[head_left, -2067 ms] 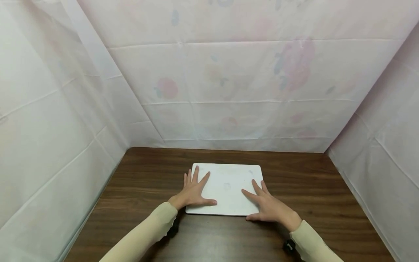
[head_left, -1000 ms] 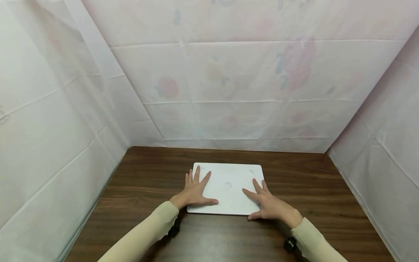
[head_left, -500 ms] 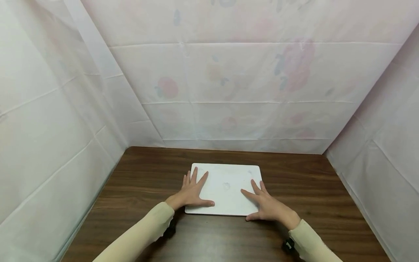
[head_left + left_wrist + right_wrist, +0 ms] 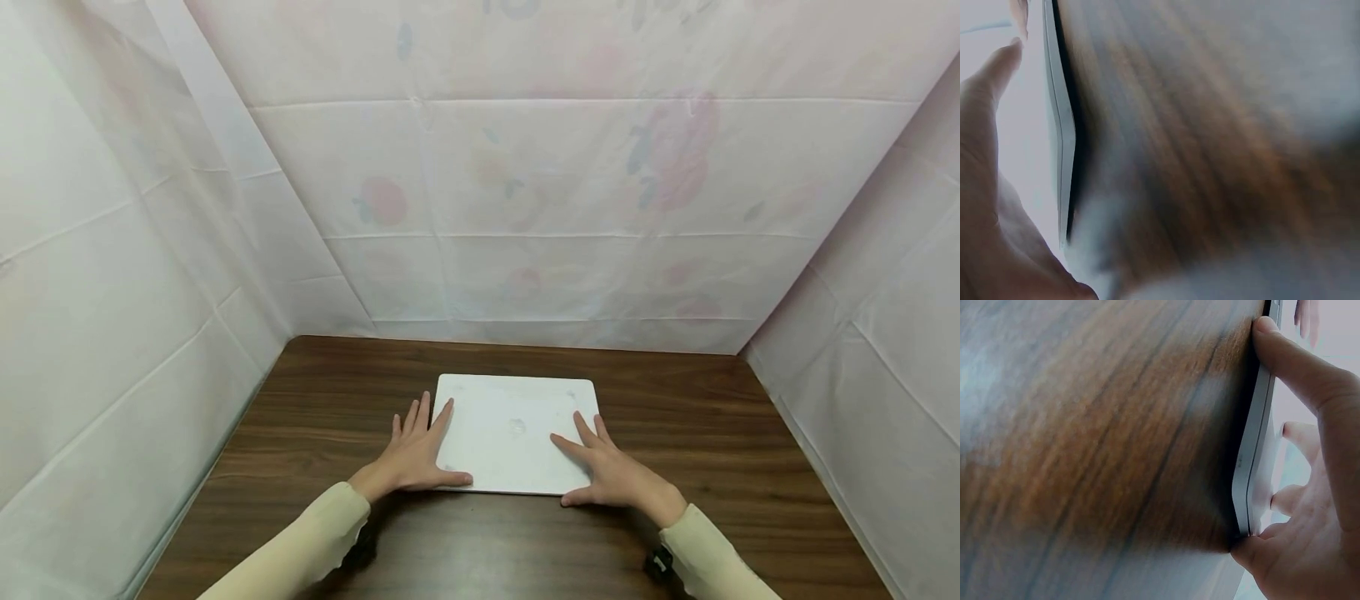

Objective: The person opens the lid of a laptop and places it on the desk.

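Note:
A closed white laptop (image 4: 510,458) with a faint mark mid-lid lies flat on the table. Its thin two-layer edge (image 4: 1252,456) shows in the right wrist view. My left hand (image 4: 416,454) is spread at the left side, index fingertip and thumb over the lid's margin and the other fingers beyond the edge. On the right part of the lid, the fingers of my right hand (image 4: 618,475) rest spread apart, with the thumb at the front edge. In the left wrist view, the left thumb (image 4: 997,72) lies over the bright lid.
Dark wood-grain table (image 4: 480,550) surrounds the laptop. Pale printed cloth (image 4: 525,208) hangs behind it, and white cloth (image 4: 150,333) walls the left and right sides. A small black device (image 4: 660,562) sits at the right wrist.
My left hand has slid left and toward me, its fingers moving from the lid out past the laptop's left edge. The right hand and the laptop stay nearly in place.

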`<action>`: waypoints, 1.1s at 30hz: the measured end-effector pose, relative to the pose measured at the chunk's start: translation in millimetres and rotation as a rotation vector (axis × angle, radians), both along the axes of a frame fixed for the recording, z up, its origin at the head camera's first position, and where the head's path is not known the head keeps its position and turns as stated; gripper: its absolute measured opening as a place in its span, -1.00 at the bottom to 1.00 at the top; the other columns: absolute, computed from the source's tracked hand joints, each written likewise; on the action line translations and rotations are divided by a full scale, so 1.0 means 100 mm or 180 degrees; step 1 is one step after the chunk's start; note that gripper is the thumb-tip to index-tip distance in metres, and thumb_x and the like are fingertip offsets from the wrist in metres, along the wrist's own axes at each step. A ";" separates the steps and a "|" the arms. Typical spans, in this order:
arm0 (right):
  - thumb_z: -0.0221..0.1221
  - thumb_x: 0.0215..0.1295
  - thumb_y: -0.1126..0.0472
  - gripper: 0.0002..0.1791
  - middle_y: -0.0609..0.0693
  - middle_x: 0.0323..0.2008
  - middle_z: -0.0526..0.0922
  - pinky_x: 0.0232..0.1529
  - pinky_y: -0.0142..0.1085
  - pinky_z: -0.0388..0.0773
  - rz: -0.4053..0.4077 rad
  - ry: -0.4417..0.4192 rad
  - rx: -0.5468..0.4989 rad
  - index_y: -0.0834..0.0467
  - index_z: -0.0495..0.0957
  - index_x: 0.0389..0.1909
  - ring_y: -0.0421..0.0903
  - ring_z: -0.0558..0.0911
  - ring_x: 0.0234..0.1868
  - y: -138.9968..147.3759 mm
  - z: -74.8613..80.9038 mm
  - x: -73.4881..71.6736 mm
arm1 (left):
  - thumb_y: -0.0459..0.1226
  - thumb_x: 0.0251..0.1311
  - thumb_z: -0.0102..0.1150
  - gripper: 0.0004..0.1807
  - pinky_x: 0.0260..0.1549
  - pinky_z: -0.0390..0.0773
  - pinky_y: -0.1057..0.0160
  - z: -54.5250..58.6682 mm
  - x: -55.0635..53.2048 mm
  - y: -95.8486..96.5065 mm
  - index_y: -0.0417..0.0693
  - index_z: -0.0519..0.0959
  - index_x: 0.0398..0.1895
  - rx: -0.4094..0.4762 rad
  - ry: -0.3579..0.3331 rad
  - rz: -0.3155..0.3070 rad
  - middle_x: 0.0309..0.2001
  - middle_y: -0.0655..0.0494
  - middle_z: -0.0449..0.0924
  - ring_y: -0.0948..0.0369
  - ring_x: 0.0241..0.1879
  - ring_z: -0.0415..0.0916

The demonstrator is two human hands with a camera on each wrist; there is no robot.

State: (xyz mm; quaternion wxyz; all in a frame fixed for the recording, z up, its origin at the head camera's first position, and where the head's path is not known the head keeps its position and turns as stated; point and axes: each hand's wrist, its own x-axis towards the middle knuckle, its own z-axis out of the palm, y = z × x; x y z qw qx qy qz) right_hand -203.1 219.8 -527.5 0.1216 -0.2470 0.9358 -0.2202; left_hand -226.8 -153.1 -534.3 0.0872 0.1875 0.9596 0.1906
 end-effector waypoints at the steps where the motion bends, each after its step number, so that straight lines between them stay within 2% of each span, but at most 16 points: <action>1: 0.45 0.06 -0.34 0.08 0.38 0.63 -0.20 0.27 0.50 0.27 0.0002 -0.0003 -0.0007 -0.09 0.27 0.58 0.62 -0.26 0.54 0.00 0.00 0.00 | 0.57 -0.16 0.28 0.46 0.38 -0.25 -0.59 0.00 0.02 -0.02 0.11 -0.15 0.71 -0.0007 0.0005 0.0031 0.65 -0.36 -0.41 -0.33 0.62 -0.39; 8: 0.45 0.07 -0.36 0.08 0.37 0.63 -0.20 0.26 0.49 0.29 -0.0003 0.0012 -0.0003 -0.12 0.25 0.59 0.61 -0.27 0.54 0.02 -0.01 -0.01 | 0.57 -0.28 0.35 0.55 0.29 -0.38 -0.67 0.00 0.14 -0.18 0.12 -0.18 0.71 0.0067 -0.0029 0.0270 0.65 -0.34 -0.42 -0.33 0.62 -0.46; 15: 0.44 0.07 -0.37 0.07 0.35 0.64 -0.20 0.28 0.48 0.29 -0.0016 0.0007 -0.0025 -0.14 0.25 0.59 0.59 -0.28 0.55 0.02 -0.04 -0.01 | 0.54 -0.29 0.40 0.58 0.26 -0.44 -0.69 -0.06 0.23 -0.24 0.06 -0.19 0.71 0.0012 -0.0146 0.0306 0.64 -0.37 -0.43 -0.40 0.59 -0.47; 20: 0.43 0.07 -0.38 0.08 0.34 0.64 -0.21 0.28 0.48 0.28 -0.0021 0.0011 -0.0021 -0.15 0.25 0.59 0.58 -0.28 0.56 0.03 -0.05 -0.01 | 0.56 -0.33 0.41 0.61 0.30 -0.47 -0.64 -0.09 0.24 -0.22 0.02 -0.17 0.71 -0.0076 -0.0163 0.0343 0.64 -0.37 -0.41 -0.41 0.59 -0.49; 25: 0.41 0.08 -0.40 0.08 0.33 0.65 -0.23 0.28 0.47 0.29 -0.0011 -0.0042 -0.0009 -0.16 0.22 0.60 0.56 -0.31 0.56 0.04 -0.06 -0.01 | 0.51 -0.31 0.44 0.60 0.30 -0.51 -0.62 -0.09 0.25 -0.21 -0.01 -0.18 0.70 -0.0034 -0.0245 0.0368 0.64 -0.37 -0.44 -0.42 0.58 -0.52; 33: 0.40 0.10 -0.39 0.08 0.34 0.64 -0.22 0.26 0.47 0.33 0.0020 0.0026 -0.0031 -0.14 0.21 0.60 0.58 -0.29 0.56 0.04 -0.07 0.00 | 0.50 -0.27 0.44 0.56 0.29 -0.55 -0.61 -0.11 0.25 -0.19 0.00 -0.14 0.70 0.0019 -0.0239 0.0382 0.64 -0.37 -0.46 -0.42 0.58 -0.55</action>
